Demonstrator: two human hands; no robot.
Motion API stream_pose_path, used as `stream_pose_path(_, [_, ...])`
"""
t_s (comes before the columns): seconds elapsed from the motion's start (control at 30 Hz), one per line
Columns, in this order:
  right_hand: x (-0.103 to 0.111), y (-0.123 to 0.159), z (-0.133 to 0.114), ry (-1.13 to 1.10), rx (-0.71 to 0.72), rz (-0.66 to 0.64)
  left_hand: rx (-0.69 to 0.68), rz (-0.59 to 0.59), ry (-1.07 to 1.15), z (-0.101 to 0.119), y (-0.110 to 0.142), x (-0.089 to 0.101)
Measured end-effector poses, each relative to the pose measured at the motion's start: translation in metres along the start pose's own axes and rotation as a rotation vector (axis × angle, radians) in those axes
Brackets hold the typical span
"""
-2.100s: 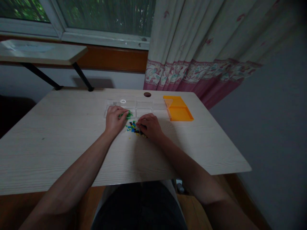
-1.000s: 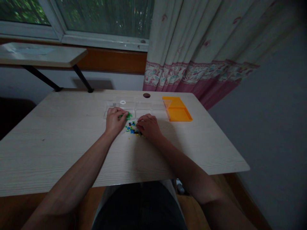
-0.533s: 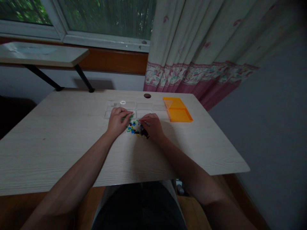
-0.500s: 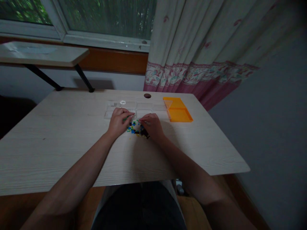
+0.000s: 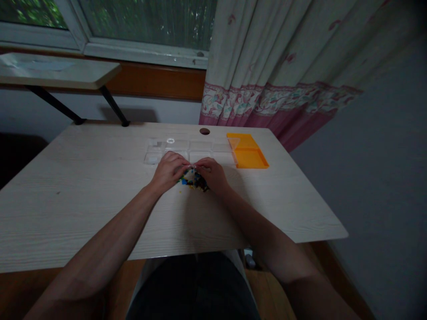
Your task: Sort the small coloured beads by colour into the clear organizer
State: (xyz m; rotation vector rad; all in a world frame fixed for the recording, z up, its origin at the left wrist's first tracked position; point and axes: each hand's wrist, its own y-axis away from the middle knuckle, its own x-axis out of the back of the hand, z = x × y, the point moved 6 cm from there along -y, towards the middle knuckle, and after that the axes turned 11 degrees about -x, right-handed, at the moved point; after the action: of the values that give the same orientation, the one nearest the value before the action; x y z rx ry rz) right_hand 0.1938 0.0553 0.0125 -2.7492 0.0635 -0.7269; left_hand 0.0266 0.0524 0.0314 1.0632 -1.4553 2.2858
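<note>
My left hand [image 5: 171,171] and my right hand [image 5: 211,172] meet fingertip to fingertip over a pile of small blocks [image 5: 189,182]. Both are closed in a pinch. A small pale bit shows between the fingertips, too small to name. The blocks are blue, green, yellow, black and white, and my hands hide part of the pile. Just behind my fingers lies a clear plastic compartment tray [image 5: 200,146], its near edge partly covered by my left hand.
An orange open case [image 5: 251,158] lies at the tray's right end. Behind them is a round cable hole [image 5: 204,131] in the wooden table [image 5: 100,200]. A raised shelf [image 5: 66,73] on black legs stands at the back left, and a curtain [image 5: 253,80] hangs behind the table.
My hands have come together; the left moved right until its fingertips met the right's over the pile. The camera view has shifted slightly.
</note>
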Motion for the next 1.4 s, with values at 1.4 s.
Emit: stream_pose_path(1.4, [-0.016,0.019,-0.026,0.687,0.436,-0.22,0.192,0.15,-0.148,-0.015,0.005,0.014])
